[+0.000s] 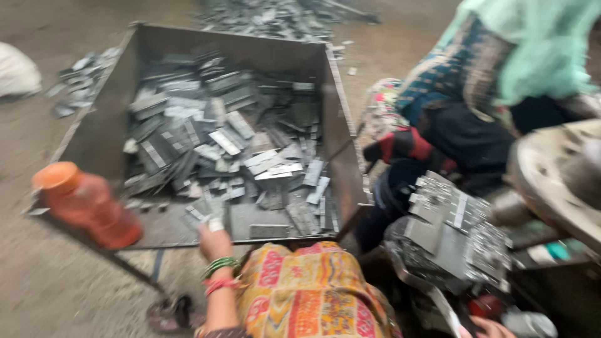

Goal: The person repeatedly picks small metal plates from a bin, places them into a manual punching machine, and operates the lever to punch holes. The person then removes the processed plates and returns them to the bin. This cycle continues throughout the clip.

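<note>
My left hand, with green and pink bangles on the wrist, is at the front rim of a large grey metal bin. Its fingers are curled around a small pale metal piece. The bin holds a loose heap of flat grey metal strips. Only a sliver of my right hand shows at the bottom edge, below a dark pan piled with metal strips; its fingers are hidden. My knee, in bright patterned cloth, lies between the two hands. The picture is blurred by motion.
An orange plastic bottle stands at the bin's left front corner. Another person in patterned clothes and a pale green scarf sits at the right. A round grey machine part is at far right. More strips litter the floor, and a sandal lies nearby.
</note>
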`<act>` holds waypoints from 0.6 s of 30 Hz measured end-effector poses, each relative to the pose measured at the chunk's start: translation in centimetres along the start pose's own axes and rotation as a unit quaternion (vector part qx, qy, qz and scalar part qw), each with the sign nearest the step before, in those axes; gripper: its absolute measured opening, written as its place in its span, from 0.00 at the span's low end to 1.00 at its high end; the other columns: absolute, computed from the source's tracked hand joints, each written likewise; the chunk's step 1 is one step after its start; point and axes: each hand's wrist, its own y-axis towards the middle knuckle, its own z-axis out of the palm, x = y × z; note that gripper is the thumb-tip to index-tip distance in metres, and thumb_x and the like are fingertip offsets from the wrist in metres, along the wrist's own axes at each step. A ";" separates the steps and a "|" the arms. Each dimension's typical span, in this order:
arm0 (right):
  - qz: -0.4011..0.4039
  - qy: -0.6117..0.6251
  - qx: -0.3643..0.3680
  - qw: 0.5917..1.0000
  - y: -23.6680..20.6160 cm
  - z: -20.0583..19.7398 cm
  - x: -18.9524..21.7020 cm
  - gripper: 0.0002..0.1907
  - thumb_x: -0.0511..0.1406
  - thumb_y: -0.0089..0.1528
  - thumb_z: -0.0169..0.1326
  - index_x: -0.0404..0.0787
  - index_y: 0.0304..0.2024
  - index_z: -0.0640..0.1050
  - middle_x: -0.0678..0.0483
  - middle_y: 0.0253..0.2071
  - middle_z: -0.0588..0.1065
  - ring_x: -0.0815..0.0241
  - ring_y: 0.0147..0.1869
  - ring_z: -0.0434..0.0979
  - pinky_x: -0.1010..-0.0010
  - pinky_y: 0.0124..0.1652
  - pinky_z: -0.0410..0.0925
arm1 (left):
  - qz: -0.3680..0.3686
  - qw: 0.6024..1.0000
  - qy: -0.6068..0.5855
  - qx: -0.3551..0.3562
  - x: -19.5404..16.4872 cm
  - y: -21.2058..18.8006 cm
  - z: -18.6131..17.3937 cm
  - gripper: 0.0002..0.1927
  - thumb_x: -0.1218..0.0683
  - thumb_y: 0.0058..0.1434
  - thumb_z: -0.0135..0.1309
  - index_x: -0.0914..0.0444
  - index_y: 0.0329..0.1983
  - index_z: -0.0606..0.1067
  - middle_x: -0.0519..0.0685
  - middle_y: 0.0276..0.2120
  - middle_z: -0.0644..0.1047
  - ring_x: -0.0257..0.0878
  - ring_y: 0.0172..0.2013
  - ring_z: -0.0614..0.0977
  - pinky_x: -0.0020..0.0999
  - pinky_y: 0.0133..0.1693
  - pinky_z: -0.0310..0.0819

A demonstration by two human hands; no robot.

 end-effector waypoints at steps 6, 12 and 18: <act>0.070 0.013 0.006 0.997 -3.0 -0.6 5.6 0.23 0.42 0.55 0.64 0.45 0.51 0.78 0.50 0.55 0.71 0.56 0.47 0.80 0.67 0.40 0.77 | -0.036 0.694 -0.627 0.352 -7.0 -6.5 -5.1 0.15 0.62 0.69 0.51 0.56 0.57 0.71 0.46 0.50 0.79 0.40 0.46 0.82 0.44 0.46 0.80; 0.125 0.046 0.028 0.991 -3.3 -3.2 11.3 0.21 0.41 0.56 0.63 0.46 0.51 0.77 0.57 0.52 0.72 0.60 0.45 0.81 0.69 0.42 0.77 | 0.200 0.686 -0.557 0.422 -17.8 -18.5 -5.5 0.24 0.64 0.68 0.53 0.59 0.67 0.71 0.49 0.57 0.78 0.35 0.54 0.79 0.33 0.56 0.74; 0.125 0.078 0.028 0.989 -3.2 -3.2 12.1 0.21 0.40 0.55 0.63 0.46 0.51 0.76 0.57 0.52 0.72 0.61 0.47 0.80 0.69 0.41 0.77 | 0.685 0.718 -0.120 0.029 -22.7 -29.7 -2.6 0.19 0.56 0.65 0.56 0.55 0.60 0.76 0.49 0.58 0.76 0.50 0.59 0.76 0.49 0.59 0.67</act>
